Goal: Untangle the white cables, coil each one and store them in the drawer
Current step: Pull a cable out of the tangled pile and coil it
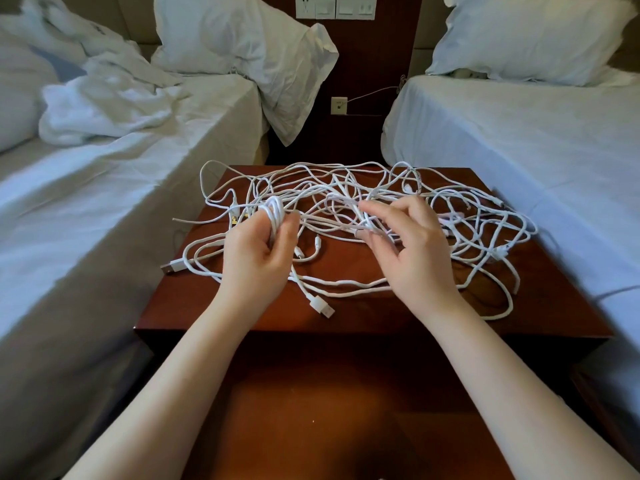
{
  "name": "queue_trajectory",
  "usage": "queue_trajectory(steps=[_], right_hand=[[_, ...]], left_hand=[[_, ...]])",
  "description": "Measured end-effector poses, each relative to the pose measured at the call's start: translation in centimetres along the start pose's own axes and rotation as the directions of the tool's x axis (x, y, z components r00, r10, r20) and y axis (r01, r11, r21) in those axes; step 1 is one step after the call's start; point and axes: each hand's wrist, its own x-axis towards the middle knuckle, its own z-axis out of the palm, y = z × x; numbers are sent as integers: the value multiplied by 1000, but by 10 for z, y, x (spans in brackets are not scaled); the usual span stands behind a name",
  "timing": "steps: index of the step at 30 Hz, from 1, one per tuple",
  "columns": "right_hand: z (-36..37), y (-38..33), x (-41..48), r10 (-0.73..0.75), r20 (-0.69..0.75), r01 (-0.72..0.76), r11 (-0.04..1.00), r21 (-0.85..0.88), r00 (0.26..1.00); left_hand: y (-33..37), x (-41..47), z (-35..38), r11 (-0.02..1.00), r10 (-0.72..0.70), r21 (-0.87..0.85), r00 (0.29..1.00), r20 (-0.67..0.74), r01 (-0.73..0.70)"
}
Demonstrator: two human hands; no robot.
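The left bed (104, 209) carries a crumpled blanket (104, 102) and a pillow (235, 39); the right bed (519, 150) carries another pillow (533, 39). Between them, on the dark wall (367, 64), is a switch panel (335, 6).

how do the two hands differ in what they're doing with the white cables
The left hand grips a small wound coil; the right hand reaches into the loose tangle. The left hand's fingers are curled tight. The right hand's are spread, and whether they pinch a strand is unclear. Both hover over the wooden nightstand.
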Motion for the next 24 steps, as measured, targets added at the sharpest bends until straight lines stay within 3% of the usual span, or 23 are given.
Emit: queue_trajectory(steps=[4, 10, 14, 16, 20, 24], right_hand=[[1, -4, -1, 39, -37, -37, 998, 41, 999], [4, -2, -1, -12, -100, 18, 998, 63, 995], [1, 1, 2, 123, -210, -110, 991, 70, 970], [0, 8, 1, 157, -242, -163, 987, -7, 957], [-4, 35, -5, 290, -101, -303, 941, -151, 952], [-8, 34, -7, 412, -5, -408, 899, -158, 911]], left_hand=[[-10, 2, 3, 996, 8, 94, 995, -100, 1], [-15, 1, 8, 990, 43, 142, 990, -136, -23], [-20, 4, 4, 988, 34, 155, 972, -233, 3], [-25, 5, 0, 987, 7, 156, 960, -279, 38], [-39, 12, -16, 960, -126, 181, 909, -398, 213], [-42, 12, -15, 956, -108, 221, 931, -349, 193]])
